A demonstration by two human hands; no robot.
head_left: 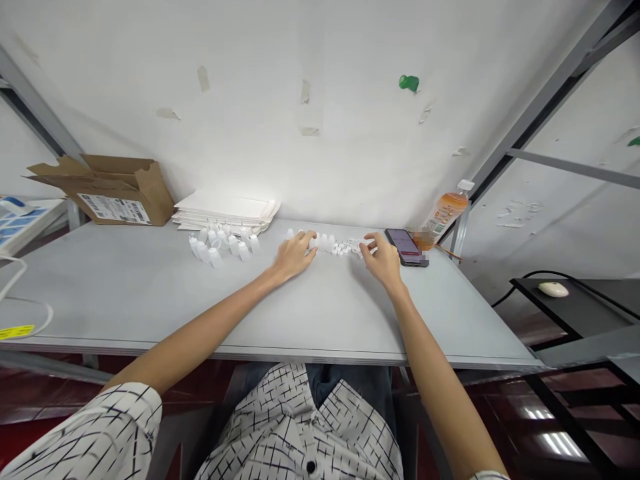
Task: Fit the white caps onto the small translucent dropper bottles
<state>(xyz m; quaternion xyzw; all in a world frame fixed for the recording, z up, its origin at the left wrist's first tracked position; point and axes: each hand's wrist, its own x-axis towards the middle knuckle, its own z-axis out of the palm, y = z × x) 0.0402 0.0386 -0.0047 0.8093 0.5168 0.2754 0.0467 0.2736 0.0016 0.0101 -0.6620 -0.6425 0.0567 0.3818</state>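
Note:
Both of my hands reach over the grey table toward a cluster of small white plastic pieces. My left hand (296,256) is beside several small white bottles (327,241), its thumb and forefinger apart and nothing plainly held. To the right of these lies a pile of small white caps (343,249), some looking ring-like. My right hand (383,260) hovers at the pile's right edge, thumb and forefinger spread with a gap between them. Farther left stands a separate group of white bottles (215,256), apart from my hands; several have caps with loops.
Behind the left group lies a stack of white sheets (225,205), with an opened cardboard box (120,190) farther left. A phone (404,245) lies right of my right hand, near an orange drink bottle (445,212). A white cable (47,313) hangs over the table's left end.

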